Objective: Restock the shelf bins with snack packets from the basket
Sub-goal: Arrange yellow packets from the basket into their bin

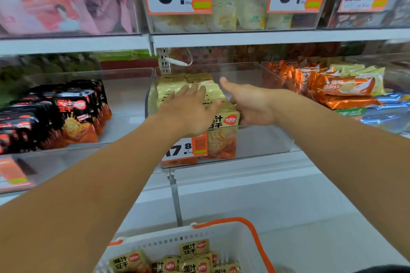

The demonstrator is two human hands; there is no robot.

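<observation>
- The left hand reaches into the clear middle shelf bin, its fingers stretched out nearly straight and laid flat over the tops of the yellow snack packets standing in a row there; the thumb spreads out to the right.
- The right hand is beside it in the same bin, its forefinger pointing toward the back; the other fingers curl down at the right side of the packet row, but whether they pinch a packet cannot be told.
- The front packet stands upright against the bin's front wall, beside a price tag.
- Below, a white basket with an orange handle holds more of the same yellow packets.
- Black packets fill the left-hand bin; orange wrapped packets lie in the right-hand bin.
</observation>
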